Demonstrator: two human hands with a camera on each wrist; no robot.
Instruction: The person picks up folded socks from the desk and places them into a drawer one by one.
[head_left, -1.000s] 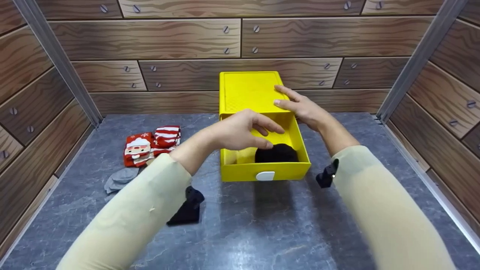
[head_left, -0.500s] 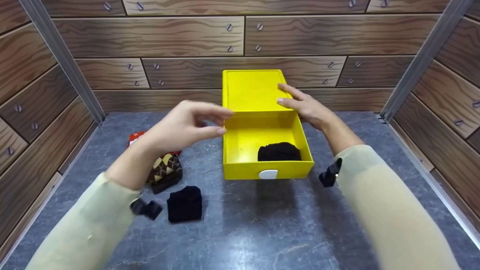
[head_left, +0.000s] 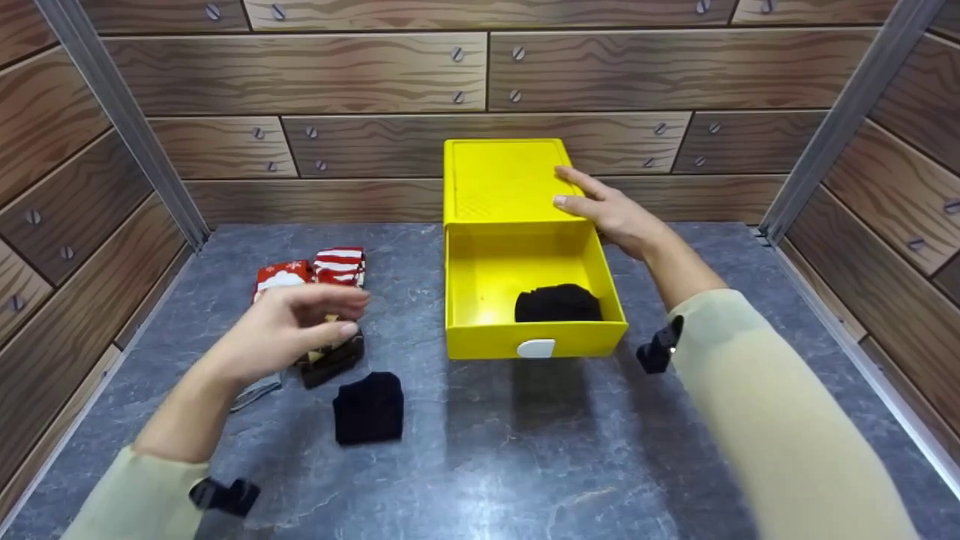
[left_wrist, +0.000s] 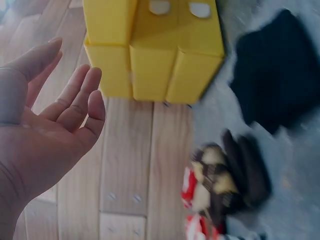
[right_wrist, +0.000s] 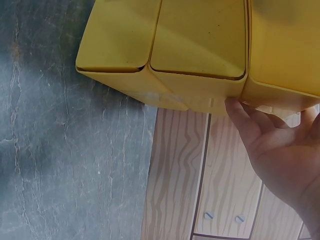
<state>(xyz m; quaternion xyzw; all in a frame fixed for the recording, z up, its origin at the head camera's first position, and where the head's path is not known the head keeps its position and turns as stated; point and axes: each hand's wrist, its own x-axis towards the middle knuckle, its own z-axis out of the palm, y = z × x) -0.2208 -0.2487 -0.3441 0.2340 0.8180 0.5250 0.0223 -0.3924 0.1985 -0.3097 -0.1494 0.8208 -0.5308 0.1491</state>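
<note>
A yellow stacked drawer unit (head_left: 506, 180) stands at the back with its top drawer (head_left: 476, 341) pulled out. Folded black socks (head_left: 559, 304) lie in that drawer's front right. My right hand (head_left: 619, 217) rests on the unit's upper right edge, thumb and a finger on top, others against the side (right_wrist: 200, 87). My left hand (head_left: 292, 330) hovers above the folded socks on the left, fingers extended and holding nothing. Beneath it, partly covered, are brown argyle socks (left_wrist: 215, 180). Another folded black pair (head_left: 369, 409) lies to its right on the table.
Red socks with a white figure (head_left: 281, 274) and red-white striped socks (head_left: 339, 264) lie behind the left hand. Grey socks (head_left: 259, 391) peek out under the left wrist. Wood-patterned panels (head_left: 375, 75) wall the table (head_left: 517, 465) on the back and sides.
My left hand has drawn back from over the open drawer, moving left and toward me to above the socks. The right hand stays on the drawer unit.
</note>
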